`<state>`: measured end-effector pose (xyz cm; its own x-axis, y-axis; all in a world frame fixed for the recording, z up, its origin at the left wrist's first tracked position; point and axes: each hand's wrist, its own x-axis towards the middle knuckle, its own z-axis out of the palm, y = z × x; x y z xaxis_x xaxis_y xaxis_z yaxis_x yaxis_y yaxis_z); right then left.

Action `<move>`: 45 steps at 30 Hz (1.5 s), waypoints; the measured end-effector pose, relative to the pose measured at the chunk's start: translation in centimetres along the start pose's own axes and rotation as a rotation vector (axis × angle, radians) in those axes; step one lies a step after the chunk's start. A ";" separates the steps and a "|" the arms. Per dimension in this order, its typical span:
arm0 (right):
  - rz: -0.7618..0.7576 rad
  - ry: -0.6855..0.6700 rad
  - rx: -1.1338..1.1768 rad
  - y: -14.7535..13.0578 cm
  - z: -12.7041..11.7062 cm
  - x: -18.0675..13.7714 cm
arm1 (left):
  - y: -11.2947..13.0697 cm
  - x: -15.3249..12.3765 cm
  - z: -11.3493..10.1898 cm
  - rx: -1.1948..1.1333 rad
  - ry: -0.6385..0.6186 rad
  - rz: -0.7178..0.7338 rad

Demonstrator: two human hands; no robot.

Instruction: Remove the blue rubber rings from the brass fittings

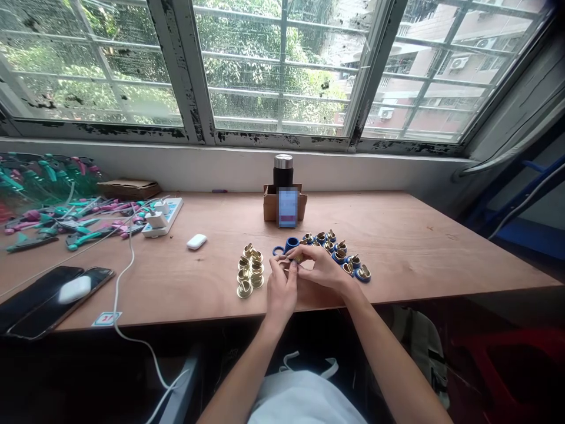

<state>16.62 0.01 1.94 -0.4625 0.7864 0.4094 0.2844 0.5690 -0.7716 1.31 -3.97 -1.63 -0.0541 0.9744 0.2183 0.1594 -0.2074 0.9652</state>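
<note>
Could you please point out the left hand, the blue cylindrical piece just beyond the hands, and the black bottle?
Left hand (281,288): head view, back of the hand.
Blue cylindrical piece (292,247): head view, outer wall.
Black bottle (283,176): head view, dark body below the silver lid.

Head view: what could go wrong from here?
1. The gold pieces stand close beside the left hand, near the front edge of the table; a sideways bump might scatter some or send one over.
2. The right hand is right by the blue-based gold pieces, so pulling back carelessly could knock them.
3. The white cable hangs over the front edge; a snag might tug it.
</note>
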 end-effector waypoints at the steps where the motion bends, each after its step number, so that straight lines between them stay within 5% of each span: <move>1: -0.006 -0.002 0.002 -0.1 0.0 0.0 | 0.0 0.0 0.0 -0.008 -0.005 -0.003; 45: -0.167 0.068 -0.128 -2.1 0.0 0.1 | -0.6 0.0 -0.1 -0.252 -0.056 0.005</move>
<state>16.00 -1.07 3.61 -0.4558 0.6907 0.5614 0.3149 0.7151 -0.6241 1.16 -3.88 -2.25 0.0014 0.9752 0.2214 -0.0914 -0.2203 0.9711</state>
